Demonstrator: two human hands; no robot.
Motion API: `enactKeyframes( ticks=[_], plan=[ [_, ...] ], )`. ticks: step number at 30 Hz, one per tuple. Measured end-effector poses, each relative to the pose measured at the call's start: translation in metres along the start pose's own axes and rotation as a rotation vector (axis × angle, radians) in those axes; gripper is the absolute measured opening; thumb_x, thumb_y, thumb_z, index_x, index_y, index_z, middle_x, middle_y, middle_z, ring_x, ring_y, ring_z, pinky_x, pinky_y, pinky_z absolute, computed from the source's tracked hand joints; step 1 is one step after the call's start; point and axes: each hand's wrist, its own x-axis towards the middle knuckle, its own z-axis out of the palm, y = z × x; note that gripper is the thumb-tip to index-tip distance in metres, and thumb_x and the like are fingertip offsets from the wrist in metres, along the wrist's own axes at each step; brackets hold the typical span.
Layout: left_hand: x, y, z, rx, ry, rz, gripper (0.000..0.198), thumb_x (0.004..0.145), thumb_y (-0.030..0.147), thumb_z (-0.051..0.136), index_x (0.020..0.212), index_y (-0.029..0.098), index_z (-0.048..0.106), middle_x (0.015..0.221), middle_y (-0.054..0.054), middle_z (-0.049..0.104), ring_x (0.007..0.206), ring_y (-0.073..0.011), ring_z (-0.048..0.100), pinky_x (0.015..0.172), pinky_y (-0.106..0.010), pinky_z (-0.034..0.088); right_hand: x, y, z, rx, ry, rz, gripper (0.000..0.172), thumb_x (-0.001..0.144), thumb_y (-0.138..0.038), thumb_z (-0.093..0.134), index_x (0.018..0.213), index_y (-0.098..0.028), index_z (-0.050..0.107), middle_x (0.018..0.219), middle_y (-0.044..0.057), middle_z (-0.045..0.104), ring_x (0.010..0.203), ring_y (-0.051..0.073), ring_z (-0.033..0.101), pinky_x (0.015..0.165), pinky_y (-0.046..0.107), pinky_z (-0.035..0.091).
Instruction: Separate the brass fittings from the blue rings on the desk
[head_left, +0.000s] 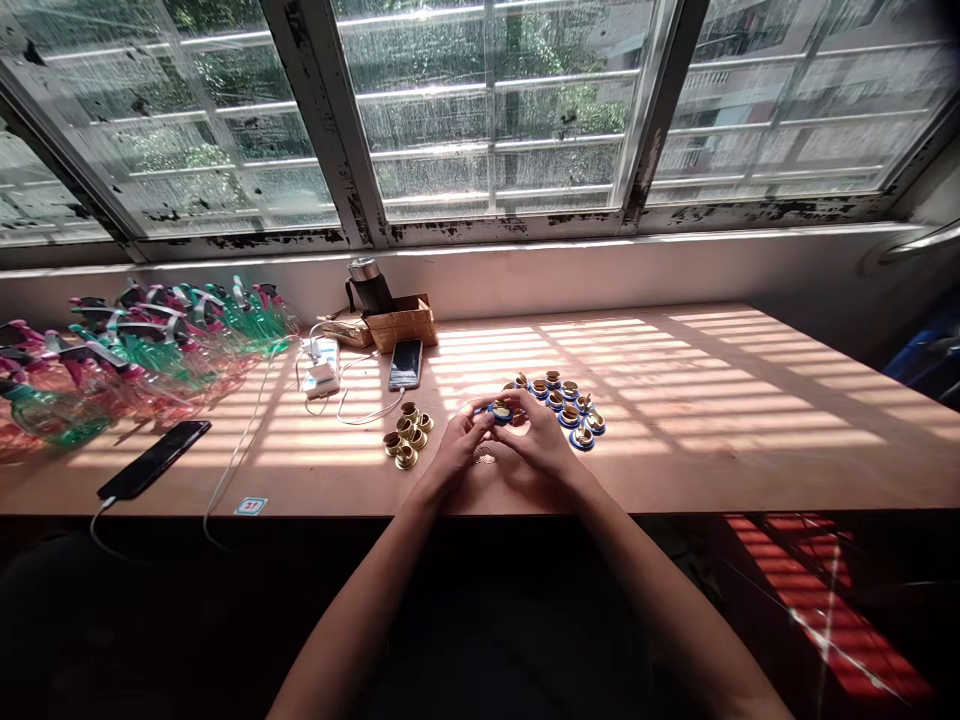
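Left hand (455, 450) and right hand (541, 440) grip a small blue-ringed brass cup (501, 411), with more cups (571, 405) just beyond it. It seems light and hard; hold its rim.

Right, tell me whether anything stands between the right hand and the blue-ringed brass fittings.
Nothing visible does. The right hand, gripping the held fitting together with the left hand, sits right beside the blue-ringed brass fittings.
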Motion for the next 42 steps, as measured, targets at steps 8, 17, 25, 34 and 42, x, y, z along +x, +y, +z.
enactKeyframes(
  ticks=[8, 17, 25, 34, 42],
  plan=[
    [-0.001, 0.001, 0.002, -0.122, 0.113, -0.051, 0.054, 0.089, 0.051, 0.077, 0.13, 0.019, 0.063, 0.107, -0.011, 0.074, 0.09, -0.0204, 0.072, 0.075, -0.03, 0.059, 0.0, -0.002, -0.001, 0.049, -0.045, -0.011, 0.035, 0.093, -0.032, 0.07, 0.127, -0.028, 0.062, 0.118, 0.007, 0.073, 0.109, 0.024, 0.072, 0.083, 0.036, 0.059],
    [0.001, -0.006, -0.001, -0.015, 0.133, -0.033, 0.043, 0.095, 0.059, 0.066, 0.111, 0.019, 0.065, 0.085, -0.002, 0.067, 0.071, -0.0142, 0.062, 0.061, -0.024, 0.05, 0.001, -0.004, -0.002, 0.075, -0.083, -0.005, 0.041, 0.09, -0.038, 0.078, 0.127, -0.029, 0.065, 0.112, 0.005, 0.073, 0.095, 0.021, 0.071, 0.076, 0.033, 0.058],
    [0.011, -0.023, -0.016, -0.07, 0.561, 0.185, 0.045, 0.097, 0.063, 0.06, 0.106, 0.019, 0.067, 0.082, 0.0, 0.061, 0.07, -0.0122, 0.06, 0.067, -0.024, 0.052, 0.003, -0.001, -0.009, 0.026, 0.072, 0.053, 0.038, 0.088, -0.047, 0.079, 0.116, -0.024, 0.069, 0.101, 0.005, 0.071, 0.084, 0.02, 0.066, 0.071, 0.03, 0.054],
    [0.016, -0.033, -0.024, -0.099, 0.765, 0.276, 0.058, 0.08, 0.042, 0.088, 0.124, 0.017, 0.06, 0.113, -0.009, 0.071, 0.101, -0.0182, 0.072, 0.092, -0.032, 0.056, 0.01, -0.005, -0.01, -0.307, 0.001, 0.053, 0.032, 0.089, -0.046, 0.08, 0.11, -0.024, 0.072, 0.089, 0.003, 0.069, 0.081, 0.022, 0.062, 0.072, 0.031, 0.045],
    [0.016, -0.031, -0.023, -0.139, 0.814, 0.248, 0.045, 0.09, 0.06, 0.072, 0.098, 0.016, 0.069, 0.089, -0.003, 0.068, 0.074, -0.0121, 0.062, 0.071, -0.026, 0.05, 0.061, -0.007, 0.017, -0.493, -0.348, 0.018, 0.036, 0.089, -0.033, 0.079, 0.124, -0.024, 0.074, 0.119, 0.008, 0.075, 0.116, 0.029, 0.06, 0.099, 0.039, 0.046]
  ],
)
